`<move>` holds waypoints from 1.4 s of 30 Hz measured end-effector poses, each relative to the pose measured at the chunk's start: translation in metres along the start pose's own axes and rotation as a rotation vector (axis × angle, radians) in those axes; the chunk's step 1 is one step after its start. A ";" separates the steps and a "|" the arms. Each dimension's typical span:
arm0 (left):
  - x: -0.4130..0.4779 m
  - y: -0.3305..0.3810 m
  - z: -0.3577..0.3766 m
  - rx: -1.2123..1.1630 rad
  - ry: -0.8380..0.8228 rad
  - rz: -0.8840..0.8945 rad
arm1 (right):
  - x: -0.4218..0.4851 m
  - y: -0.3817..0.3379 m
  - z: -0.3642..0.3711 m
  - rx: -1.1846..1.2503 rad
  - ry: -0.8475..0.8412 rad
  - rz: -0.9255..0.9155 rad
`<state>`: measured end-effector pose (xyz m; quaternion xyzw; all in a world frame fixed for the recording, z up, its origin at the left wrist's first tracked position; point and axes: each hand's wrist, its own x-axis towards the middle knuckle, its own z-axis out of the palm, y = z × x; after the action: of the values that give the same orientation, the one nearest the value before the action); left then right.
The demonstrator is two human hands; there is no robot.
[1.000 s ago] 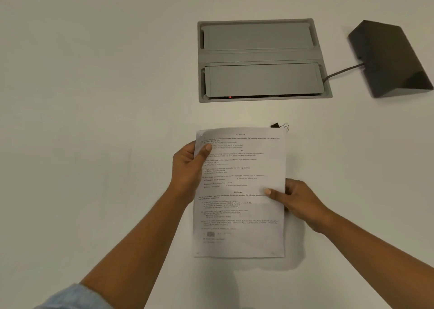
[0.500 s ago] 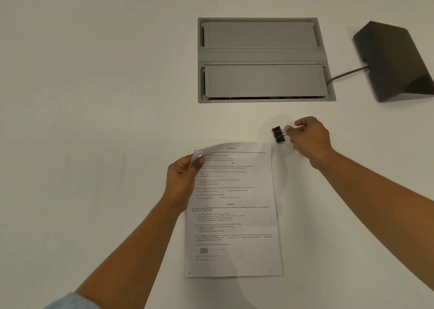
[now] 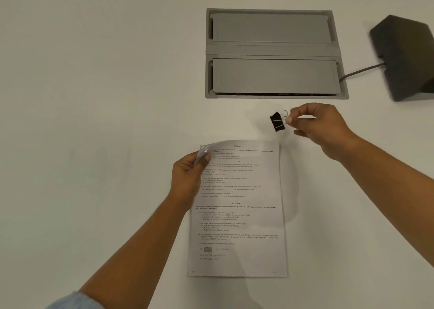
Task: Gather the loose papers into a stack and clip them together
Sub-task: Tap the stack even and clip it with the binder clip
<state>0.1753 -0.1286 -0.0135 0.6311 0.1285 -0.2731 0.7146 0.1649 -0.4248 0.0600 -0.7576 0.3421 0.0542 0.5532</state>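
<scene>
On the white table (image 3: 94, 120), the paper stack (image 3: 239, 214) lies near its front edge, left hand (image 3: 187, 179) pinching the lifted top-left corner; the right hand (image 3: 321, 127), clamped on the binder clip (image 3: 277, 121) handles, should squeeze it wide and seat it fully over that corner.

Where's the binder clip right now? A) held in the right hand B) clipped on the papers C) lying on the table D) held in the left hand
A: the right hand pinches the clip by its wire handles, above the papers, whose top-left corner the left hand holds.
</scene>
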 end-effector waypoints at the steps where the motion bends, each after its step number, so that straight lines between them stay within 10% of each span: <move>1: 0.000 0.000 0.000 0.000 0.001 0.000 | -0.004 -0.006 0.003 0.027 -0.073 -0.014; 7: 0.001 0.001 0.001 0.003 -0.006 -0.013 | -0.017 -0.022 0.033 -0.050 -0.371 -0.147; 42: 0.003 -0.004 0.001 0.024 -0.014 0.011 | 0.013 -0.057 0.093 -0.503 -0.618 -0.407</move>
<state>0.1753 -0.1300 -0.0182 0.6382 0.1165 -0.2751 0.7096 0.2354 -0.3409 0.0645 -0.8687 -0.0191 0.2498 0.4273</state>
